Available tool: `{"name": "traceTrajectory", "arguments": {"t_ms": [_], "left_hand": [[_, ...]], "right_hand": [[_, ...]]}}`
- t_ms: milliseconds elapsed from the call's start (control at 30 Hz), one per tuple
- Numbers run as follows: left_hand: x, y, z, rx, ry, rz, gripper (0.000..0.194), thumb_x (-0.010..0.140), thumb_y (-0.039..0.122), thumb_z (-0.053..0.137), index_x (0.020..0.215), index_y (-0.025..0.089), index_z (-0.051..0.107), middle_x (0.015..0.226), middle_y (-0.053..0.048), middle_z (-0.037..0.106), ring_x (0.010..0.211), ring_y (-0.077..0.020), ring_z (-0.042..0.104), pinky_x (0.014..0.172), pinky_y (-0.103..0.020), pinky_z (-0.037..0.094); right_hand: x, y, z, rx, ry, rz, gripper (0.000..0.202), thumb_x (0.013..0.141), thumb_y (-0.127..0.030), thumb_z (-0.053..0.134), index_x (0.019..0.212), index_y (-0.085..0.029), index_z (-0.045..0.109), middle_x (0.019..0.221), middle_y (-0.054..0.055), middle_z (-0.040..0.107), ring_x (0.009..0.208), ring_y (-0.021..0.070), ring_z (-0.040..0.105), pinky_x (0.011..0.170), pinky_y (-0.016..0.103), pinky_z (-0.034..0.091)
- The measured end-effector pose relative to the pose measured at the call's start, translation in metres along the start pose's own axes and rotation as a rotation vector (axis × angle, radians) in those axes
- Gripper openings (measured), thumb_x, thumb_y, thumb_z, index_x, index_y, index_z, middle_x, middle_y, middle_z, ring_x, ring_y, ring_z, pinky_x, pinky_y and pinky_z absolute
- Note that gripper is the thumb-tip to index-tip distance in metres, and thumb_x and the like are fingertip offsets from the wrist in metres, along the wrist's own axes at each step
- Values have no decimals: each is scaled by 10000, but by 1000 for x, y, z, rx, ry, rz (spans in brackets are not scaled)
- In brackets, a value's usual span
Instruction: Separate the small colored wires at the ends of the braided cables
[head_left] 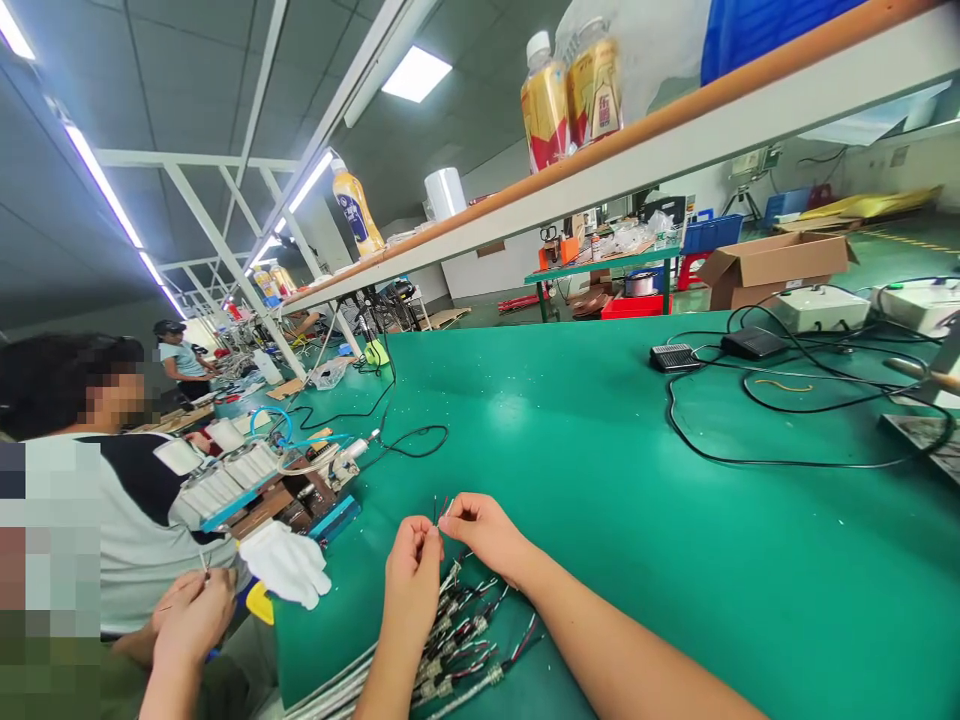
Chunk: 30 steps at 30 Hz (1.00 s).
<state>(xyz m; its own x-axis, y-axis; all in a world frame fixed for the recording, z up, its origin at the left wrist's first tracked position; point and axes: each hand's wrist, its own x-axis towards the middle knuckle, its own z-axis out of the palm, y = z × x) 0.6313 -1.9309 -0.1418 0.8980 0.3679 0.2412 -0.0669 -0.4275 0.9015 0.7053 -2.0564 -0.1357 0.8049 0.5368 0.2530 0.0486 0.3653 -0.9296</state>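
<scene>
My left hand [415, 552] is closed in a pinch on a cable whose thin wire ends [437, 508], some dark and one red, stick up above the fingers. Close against it, my right hand [480, 530] pinches at the same wires with thumb and forefinger. Most of the held cable is hidden behind my hands. Beneath them lies a bundle of grey cables [450, 640] with stripped ends, braided shield and fanned-out red, black and white wires. The bundle rests on the green table [600, 560].
To the left sit a white glove [285, 562] and a bench device [300, 490] with blue parts. A co-worker [135, 500] works beside me. Black cords and a pedal [673, 358] lie at the right. Bottles [545, 105] stand on the overhead shelf [660, 130].
</scene>
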Motion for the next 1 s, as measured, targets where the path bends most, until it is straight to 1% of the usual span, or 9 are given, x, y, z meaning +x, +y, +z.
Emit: {"name": "traceTrajectory", "arguments": {"t_ms": [167,267,433,567,633,700,800,900,1000], "left_hand": [[1,3,1,-66,-3,-14,415,841,619,519,838,205,500,653,28,473,530,-103,362,503,-228,271],[2,3,2,-101,-14,-9,398,842,600,523,851,202,512,661,23,499,518,-99,373,499,-228,285],[2,5,2,-113,2,7,373,820,573,551,844,203,511,637,25,504,525,-107,411,500,-223,297],[-2,10,1,-92,5,17,351,833,549,545,863,201,510,652,25,513,528,-105,412,506,-222,290],[-2,12,1,-100,35,34,350,837,550,540,861,202,506,644,26,511,522,-105,406,507,-223,284],[-3,13,2,-108,66,48,361,833,562,541,854,203,502,631,27,508,518,-107,401,507,-226,278],[-3,13,3,-110,87,48,408,819,610,537,844,205,500,628,24,512,518,-114,402,511,-231,273],[-3,10,2,-125,100,57,456,814,661,518,851,208,502,642,23,516,529,-120,409,528,-234,282],[-1,3,1,-113,74,96,459,838,663,494,877,206,506,664,21,516,569,-133,427,563,-243,305]], "right_hand": [[0,-2,0,27,10,-8,207,685,-346,681,670,-171,570,681,-13,562,665,132,463,660,264,348],[2,-1,0,45,15,-2,177,685,-341,656,688,-174,598,678,-17,560,643,127,463,644,262,348],[6,2,0,35,44,59,291,714,-455,645,692,-165,644,697,5,608,611,120,474,607,256,354],[6,3,2,14,94,58,383,711,-534,664,673,-158,603,650,5,568,574,115,452,577,255,339],[7,4,1,16,155,36,456,740,-616,624,700,-165,569,626,-8,519,548,112,428,557,255,328],[9,3,-2,34,256,-2,531,756,-707,562,765,-177,547,667,-9,509,538,112,416,536,256,329],[14,-6,-8,14,356,-62,577,721,-759,575,804,-188,540,752,4,528,584,119,423,545,257,344],[16,-16,-9,-66,311,-44,555,661,-727,668,758,-191,561,686,-8,500,612,129,425,555,253,336],[13,-15,4,-97,202,101,568,611,-727,697,690,-184,550,619,-5,492,533,124,436,482,249,307]]}}
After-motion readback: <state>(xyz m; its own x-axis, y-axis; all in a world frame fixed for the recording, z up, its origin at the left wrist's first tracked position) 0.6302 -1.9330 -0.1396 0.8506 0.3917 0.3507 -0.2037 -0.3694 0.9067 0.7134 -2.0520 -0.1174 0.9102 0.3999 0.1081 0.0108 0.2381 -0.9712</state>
